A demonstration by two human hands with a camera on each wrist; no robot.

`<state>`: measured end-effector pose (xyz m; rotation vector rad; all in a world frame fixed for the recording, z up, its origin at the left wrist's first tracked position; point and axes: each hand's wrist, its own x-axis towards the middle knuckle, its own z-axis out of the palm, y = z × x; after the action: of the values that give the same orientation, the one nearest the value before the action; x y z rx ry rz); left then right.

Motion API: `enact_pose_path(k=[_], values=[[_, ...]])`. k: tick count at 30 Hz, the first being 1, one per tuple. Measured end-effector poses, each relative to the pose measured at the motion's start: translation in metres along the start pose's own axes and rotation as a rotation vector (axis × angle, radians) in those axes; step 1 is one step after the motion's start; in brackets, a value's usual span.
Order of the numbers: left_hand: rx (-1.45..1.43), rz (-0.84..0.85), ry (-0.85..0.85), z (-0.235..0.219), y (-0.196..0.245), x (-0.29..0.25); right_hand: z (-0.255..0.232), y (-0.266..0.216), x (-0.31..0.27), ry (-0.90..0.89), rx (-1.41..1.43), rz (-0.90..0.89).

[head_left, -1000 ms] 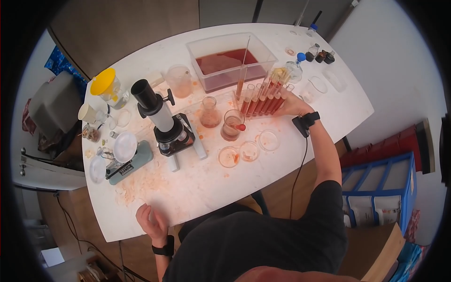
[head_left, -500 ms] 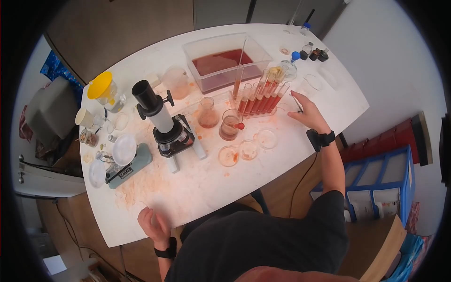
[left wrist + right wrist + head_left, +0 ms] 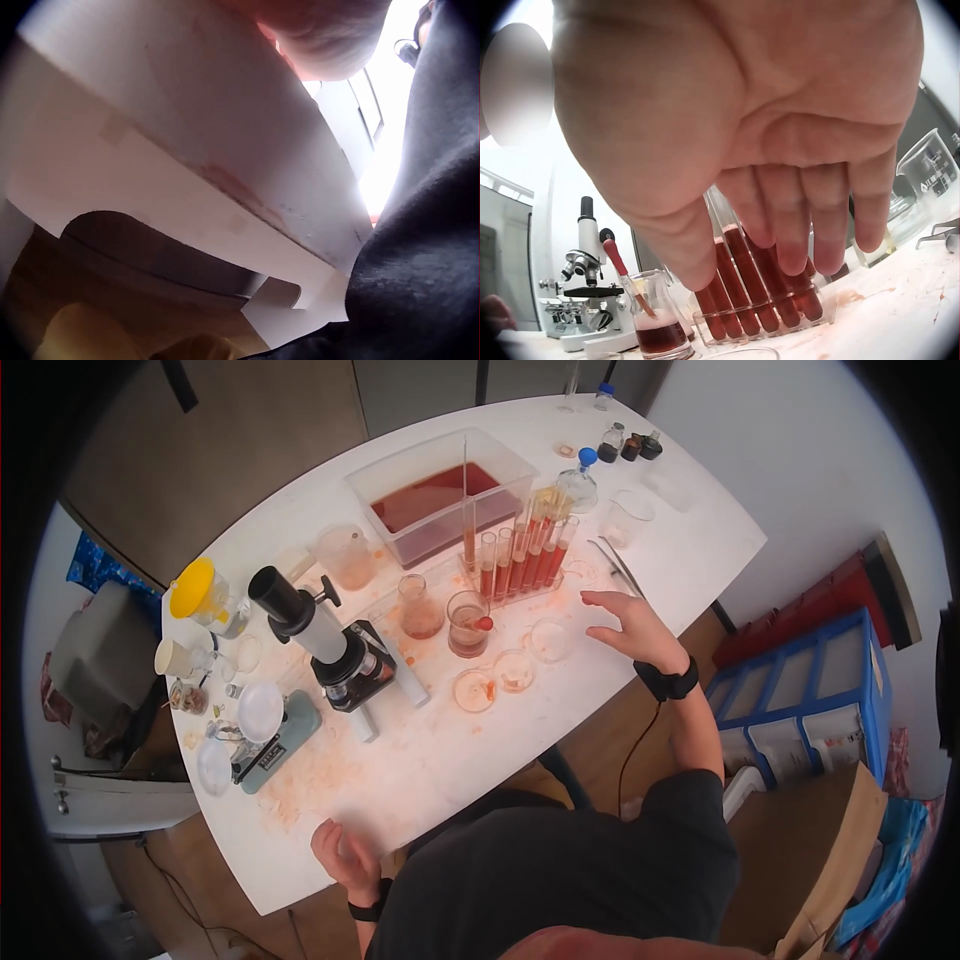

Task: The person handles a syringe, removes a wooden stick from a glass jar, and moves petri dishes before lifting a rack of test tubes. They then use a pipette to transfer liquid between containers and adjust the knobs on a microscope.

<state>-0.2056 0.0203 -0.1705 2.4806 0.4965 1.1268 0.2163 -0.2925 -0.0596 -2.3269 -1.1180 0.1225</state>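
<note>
My right hand (image 3: 612,618) hovers open over the white table (image 3: 430,760), fingers spread and holding nothing. It is just right of an empty petri dish (image 3: 551,640) and in front of a rack of test tubes (image 3: 520,565) filled with red liquid. In the right wrist view the palm and fingers (image 3: 780,232) fill the frame, with the test tubes (image 3: 754,300) behind them. My left hand (image 3: 343,852) rests at the table's near edge, loosely curled and empty. The left wrist view shows only the table's underside (image 3: 187,150).
A beaker with a red-tipped dropper (image 3: 467,625), a flask (image 3: 420,610) and two stained petri dishes (image 3: 495,680) stand mid-table. A microscope (image 3: 320,640) and scale (image 3: 265,730) are at left, a tub of red liquid (image 3: 440,505) behind. Tweezers (image 3: 620,565) lie right of the rack. Blue drawers (image 3: 800,700) stand beside the table.
My right hand has drawn back from the test tube rack toward my body and now hovers open. The left hand stays at the table edge. The head view has shifted.
</note>
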Motion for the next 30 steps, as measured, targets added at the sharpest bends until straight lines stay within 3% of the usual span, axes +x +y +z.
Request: enact_pose_path(k=[17,30], values=[[-0.068,0.004,0.042,0.001,-0.001,0.004,0.022,-0.042,0.007,-0.026,0.043,-0.115],[-0.089,0.030,0.026,0.000,-0.002,0.002,0.012,-0.077,0.009,-0.034,0.026,-0.215]])
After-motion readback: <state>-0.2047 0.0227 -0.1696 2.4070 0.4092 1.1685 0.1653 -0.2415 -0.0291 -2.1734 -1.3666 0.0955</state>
